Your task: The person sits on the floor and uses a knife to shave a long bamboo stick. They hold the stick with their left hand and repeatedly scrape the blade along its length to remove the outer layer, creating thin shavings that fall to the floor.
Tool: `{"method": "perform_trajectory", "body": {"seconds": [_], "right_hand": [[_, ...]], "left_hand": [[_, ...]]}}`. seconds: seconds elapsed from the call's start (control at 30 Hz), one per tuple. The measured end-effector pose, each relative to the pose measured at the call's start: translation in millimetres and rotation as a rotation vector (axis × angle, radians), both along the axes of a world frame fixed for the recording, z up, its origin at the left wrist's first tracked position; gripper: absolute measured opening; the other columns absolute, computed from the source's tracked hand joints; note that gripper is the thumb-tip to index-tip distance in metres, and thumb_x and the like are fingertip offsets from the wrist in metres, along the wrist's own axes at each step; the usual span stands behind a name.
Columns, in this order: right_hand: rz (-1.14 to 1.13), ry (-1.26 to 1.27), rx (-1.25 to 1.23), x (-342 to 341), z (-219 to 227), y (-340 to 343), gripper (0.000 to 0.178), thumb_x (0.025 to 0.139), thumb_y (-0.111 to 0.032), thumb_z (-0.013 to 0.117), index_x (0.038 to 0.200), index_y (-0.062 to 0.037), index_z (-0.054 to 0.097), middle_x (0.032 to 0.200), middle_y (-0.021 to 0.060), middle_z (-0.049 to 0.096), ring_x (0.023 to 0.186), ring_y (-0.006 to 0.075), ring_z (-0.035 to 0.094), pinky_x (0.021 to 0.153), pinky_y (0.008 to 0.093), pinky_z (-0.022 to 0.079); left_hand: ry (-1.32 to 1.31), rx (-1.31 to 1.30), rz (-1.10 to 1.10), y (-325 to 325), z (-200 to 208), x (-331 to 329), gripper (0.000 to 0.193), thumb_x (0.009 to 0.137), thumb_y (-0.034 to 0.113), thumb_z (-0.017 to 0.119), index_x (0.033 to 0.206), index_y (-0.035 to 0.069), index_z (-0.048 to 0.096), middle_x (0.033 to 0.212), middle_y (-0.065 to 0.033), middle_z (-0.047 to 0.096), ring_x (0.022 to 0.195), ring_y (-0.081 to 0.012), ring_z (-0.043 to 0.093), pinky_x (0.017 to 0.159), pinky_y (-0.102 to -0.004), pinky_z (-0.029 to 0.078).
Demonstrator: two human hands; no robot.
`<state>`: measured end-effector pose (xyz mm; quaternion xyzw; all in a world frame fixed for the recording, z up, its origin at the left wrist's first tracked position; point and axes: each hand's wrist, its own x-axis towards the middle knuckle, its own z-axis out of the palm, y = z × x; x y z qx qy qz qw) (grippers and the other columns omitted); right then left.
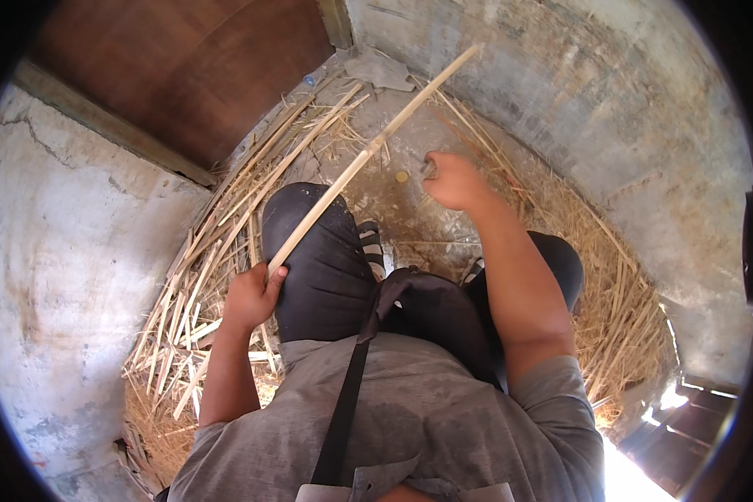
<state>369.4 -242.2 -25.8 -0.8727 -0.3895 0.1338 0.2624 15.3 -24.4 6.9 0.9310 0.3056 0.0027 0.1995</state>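
- Nearest the camera: a grey shirt (443,410) with a dark strap (347,402) running across the chest, and two knees in dark trousers (322,259) below it. The person looks to be seated or crouched on the floor.
- Far left: a cracked plaster wall (67,251). At its foot lies a heap of split cane strips (192,301), too many and too overlapped to count, fanned roughly parallel, probably kept within reach.
- Left hand (251,297): fingers closed around the near end of one long cane stick (368,155). The stick lies across the left knee and slants up and away to the far wall, apparently so that the knee props it.
- Centre, between the knees: a striped shoe (371,243), partly visible; a second shoe tip shows just beside the right knee. One small round yellowish object (402,176) lies on the bare concrete floor (410,217).
- Right hand (453,180): stretched forward, fingers curled shut on a small dark object (428,169), too small to identify. It sits just right of the stick, not clearly touching it.
- Right: loose straw and shavings (619,309) banked along the curved concrete wall (611,109).
- Count: one stick in hand, two hands, two knees.
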Motion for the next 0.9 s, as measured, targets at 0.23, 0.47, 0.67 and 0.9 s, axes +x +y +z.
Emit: {"method": "perform_trajectory", "body": {"seconds": [0.23, 0.47, 0.67, 0.9], "right_hand": [[0.072, -0.005, -0.069, -10.4, 18.6, 4.7, 0.040, 0.078, -0.017, 0.066, 0.115, -0.0013, 0.068, 0.107, 0.0244, 0.071, 0.103, 0.0439, 0.067, 0.090, 0.0496, 0.053], [-0.113, 0.037, -0.019, 14.1, -12.7, -4.6, 0.037, 0.079, -0.017, 0.066, 0.112, -0.0030, 0.069, 0.107, 0.0246, 0.071, 0.104, 0.0429, 0.066, 0.091, 0.0487, 0.053], [0.106, -0.011, -0.038, -16.0, 9.9, 6.3, 0.038, 0.079, -0.016, 0.068, 0.115, -0.0026, 0.067, 0.103, 0.0257, 0.070, 0.100, 0.0440, 0.067, 0.088, 0.0498, 0.053], [-0.093, 0.010, -0.035, 15.3, -15.9, -5.2, 0.036, 0.080, -0.017, 0.066, 0.113, -0.0049, 0.068, 0.106, 0.0243, 0.071, 0.103, 0.0424, 0.067, 0.089, 0.0492, 0.053]], "left_hand": [[-0.014, 0.011, -0.007, 2.3, -3.8, -4.6, 0.058, 0.101, 0.053, 0.056, 0.079, 0.000, 0.058, 0.068, -0.0268, 0.062, 0.071, -0.0491, 0.063, 0.063, -0.0533, 0.049], [0.022, -0.005, -0.017, 4.4, -0.6, 0.8, 0.059, 0.101, 0.054, 0.056, 0.080, 0.000, 0.059, 0.069, -0.0266, 0.062, 0.072, -0.0496, 0.064, 0.064, -0.0533, 0.049], [0.020, -0.004, 0.000, 2.8, -1.5, -0.2, 0.057, 0.101, 0.054, 0.056, 0.082, 0.000, 0.059, 0.069, -0.0264, 0.063, 0.073, -0.0496, 0.064, 0.064, -0.0532, 0.049], [-0.027, -0.007, -0.021, 3.2, -4.3, 1.4, 0.057, 0.101, 0.053, 0.057, 0.081, 0.000, 0.059, 0.069, -0.0256, 0.063, 0.071, -0.0486, 0.064, 0.063, -0.0518, 0.049]]}}
